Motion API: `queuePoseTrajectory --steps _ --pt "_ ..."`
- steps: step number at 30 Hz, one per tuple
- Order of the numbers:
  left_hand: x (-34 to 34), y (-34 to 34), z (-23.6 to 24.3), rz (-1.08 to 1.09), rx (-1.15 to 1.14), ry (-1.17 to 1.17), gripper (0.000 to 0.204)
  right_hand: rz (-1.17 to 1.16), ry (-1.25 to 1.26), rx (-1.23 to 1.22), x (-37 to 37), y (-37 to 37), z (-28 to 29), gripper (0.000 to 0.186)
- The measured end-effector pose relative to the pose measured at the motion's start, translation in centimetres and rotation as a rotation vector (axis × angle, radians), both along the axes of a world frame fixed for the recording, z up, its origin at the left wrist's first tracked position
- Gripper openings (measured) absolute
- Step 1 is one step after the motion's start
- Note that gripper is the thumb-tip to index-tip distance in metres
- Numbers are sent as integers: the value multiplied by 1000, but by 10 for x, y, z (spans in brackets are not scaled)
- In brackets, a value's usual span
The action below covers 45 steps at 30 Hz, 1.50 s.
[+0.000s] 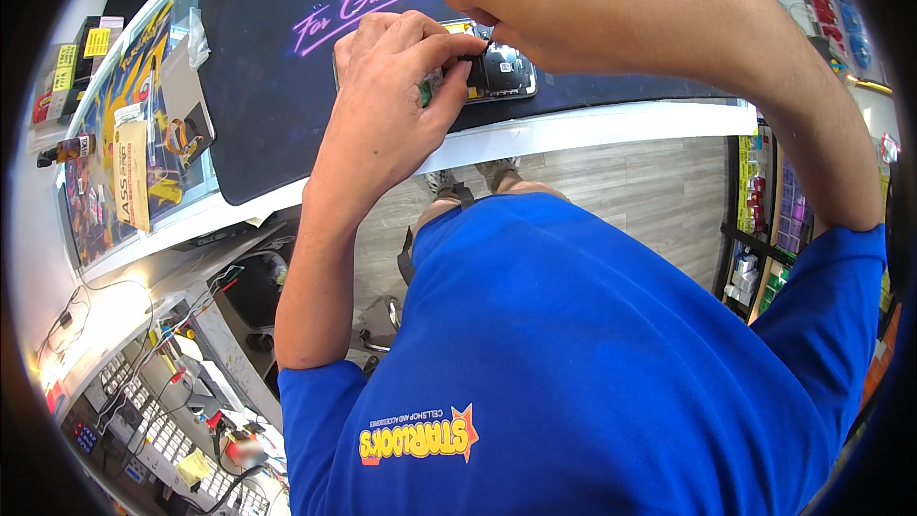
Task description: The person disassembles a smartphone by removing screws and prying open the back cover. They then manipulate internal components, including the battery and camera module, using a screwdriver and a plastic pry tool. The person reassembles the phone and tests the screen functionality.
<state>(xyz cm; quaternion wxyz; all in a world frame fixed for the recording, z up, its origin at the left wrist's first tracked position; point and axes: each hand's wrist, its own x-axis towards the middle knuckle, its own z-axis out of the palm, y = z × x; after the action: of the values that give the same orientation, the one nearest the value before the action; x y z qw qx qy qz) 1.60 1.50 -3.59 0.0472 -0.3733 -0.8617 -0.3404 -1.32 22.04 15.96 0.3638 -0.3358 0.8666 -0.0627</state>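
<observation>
An opened phone (508, 72) lies on a black printed desk mat (258, 86), its inner parts exposed, with black and silver areas and a bit of yellow. My left hand (392, 81) rests over the phone's left part, thumb and forefinger closed around a small black part at its middle. What that part is does not show clearly. A bit of green shows beneath the left palm. My right hand (516, 0) is curled into a fist above the phone's far edge. Its fingertips meet near the left forefinger, at a small dark thing mostly hidden by the hand.
The mat lies on a white-edged glass counter (611, 122). Cards and flat packages (143, 148) are at the counter's left. A cluttered bench with cables and trays (172, 420) stands at lower left. Shelves with coloured goods (764, 201) are at right.
</observation>
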Motion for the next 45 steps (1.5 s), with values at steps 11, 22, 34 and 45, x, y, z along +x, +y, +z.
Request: queuePoseTrajectory --steps 11,22,34,45 --pt "-1 -1 -3 12 -3 30 25 72 177 -27 8 -1 -24 16" --pt "9 -11 -5 185 -83 88 86 138 393 -65 16 -2 -36 18" --pt "7 -12 -9 183 -87 63 86 75 434 148 9 -15 -62 23" --pt "7 -15 -8 178 -1 38 81 15 444 225 9 -24 -64 19"
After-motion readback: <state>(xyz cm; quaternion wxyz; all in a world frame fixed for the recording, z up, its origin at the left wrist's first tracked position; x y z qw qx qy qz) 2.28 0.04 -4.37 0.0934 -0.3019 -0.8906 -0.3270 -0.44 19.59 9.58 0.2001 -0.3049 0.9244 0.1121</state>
